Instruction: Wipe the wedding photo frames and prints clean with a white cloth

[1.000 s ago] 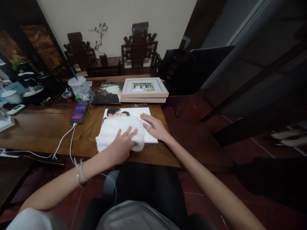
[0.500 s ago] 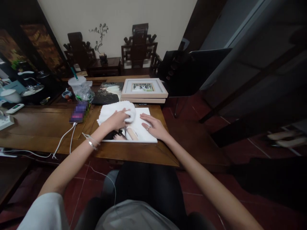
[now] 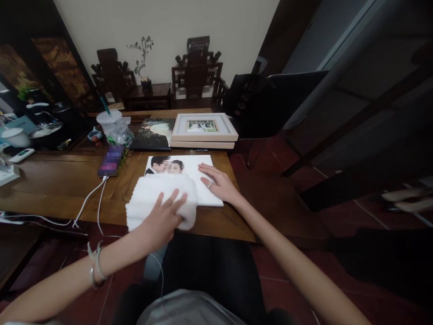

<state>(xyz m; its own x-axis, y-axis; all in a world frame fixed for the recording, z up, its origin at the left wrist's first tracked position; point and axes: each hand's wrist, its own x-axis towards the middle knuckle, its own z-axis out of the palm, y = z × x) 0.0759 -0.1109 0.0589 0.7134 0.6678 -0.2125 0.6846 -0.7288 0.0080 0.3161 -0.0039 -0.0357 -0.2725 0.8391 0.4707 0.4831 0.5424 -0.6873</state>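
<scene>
A white photo print (image 3: 198, 174) lies flat on the wooden table (image 3: 50, 180) in front of me. A folded white cloth (image 3: 152, 198) covers its near left part and reaches the table's front edge. My left hand (image 3: 161, 221) presses on the cloth with fingers spread, gripping its near edge. My right hand (image 3: 218, 183) lies flat and open on the right side of the print, a ring on one finger.
Two stacked framed pictures (image 3: 203, 131) and a dark print (image 3: 152, 134) lie behind the white one. A plastic cup with straw (image 3: 108, 122), a phone (image 3: 111, 161) with a white cable (image 3: 88, 198) sit left. A dark chair (image 3: 270, 104) stands right.
My left hand has pulled the cloth from the far end of the print back toward me, to the table's front edge. The right hand has stayed in place.
</scene>
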